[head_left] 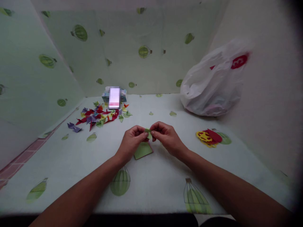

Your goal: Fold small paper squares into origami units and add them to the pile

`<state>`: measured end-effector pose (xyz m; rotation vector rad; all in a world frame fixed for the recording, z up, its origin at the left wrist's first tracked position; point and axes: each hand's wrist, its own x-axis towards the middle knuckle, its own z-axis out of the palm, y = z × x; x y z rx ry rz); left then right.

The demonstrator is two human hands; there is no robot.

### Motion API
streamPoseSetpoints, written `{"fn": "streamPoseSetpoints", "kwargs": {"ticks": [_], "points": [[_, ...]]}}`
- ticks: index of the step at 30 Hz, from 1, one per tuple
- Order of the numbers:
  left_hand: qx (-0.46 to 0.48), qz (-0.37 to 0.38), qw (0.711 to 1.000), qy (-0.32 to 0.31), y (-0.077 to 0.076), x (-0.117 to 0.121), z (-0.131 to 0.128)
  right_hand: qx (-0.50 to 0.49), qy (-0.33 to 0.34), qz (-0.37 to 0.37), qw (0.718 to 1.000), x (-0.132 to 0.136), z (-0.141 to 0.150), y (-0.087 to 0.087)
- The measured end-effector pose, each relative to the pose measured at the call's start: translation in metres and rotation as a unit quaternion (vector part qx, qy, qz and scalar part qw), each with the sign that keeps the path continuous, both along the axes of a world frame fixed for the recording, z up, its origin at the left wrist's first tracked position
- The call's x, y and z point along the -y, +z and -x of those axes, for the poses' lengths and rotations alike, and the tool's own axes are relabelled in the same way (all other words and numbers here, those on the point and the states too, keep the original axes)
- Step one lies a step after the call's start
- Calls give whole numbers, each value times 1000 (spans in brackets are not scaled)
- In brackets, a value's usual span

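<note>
At the upper right of the frame, a white plastic bag slumps, something pinkish showing faintly through its base. In the centre, the left hand and right hand meet, forearms angling in from the lower corners, thumbs and fingertips pinching a folded green paper piece above a green paper stack. Its visible part slants down slightly rightward; fingers hide its full long axis.

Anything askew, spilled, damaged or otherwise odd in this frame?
Nothing looks spilled or damaged. One oddity: blocky pixels surround the lit screen behind the folded paper pieces, blurring its edges. The small green paper between left hand and right hand shows no obvious tear.
</note>
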<state>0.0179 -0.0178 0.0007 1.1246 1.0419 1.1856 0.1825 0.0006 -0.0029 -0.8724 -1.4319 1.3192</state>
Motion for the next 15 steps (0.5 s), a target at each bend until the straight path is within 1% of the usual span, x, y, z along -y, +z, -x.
{"fn": "streamPoseSetpoints", "kwargs": {"ticks": [6,15], "points": [[-10,14,1000,-19,1,1,0,20,-17,-22,999,1,-1,2],[1,18,1000,-21,2,3,-2,25,-2,-28,999,4,1,5]]}}
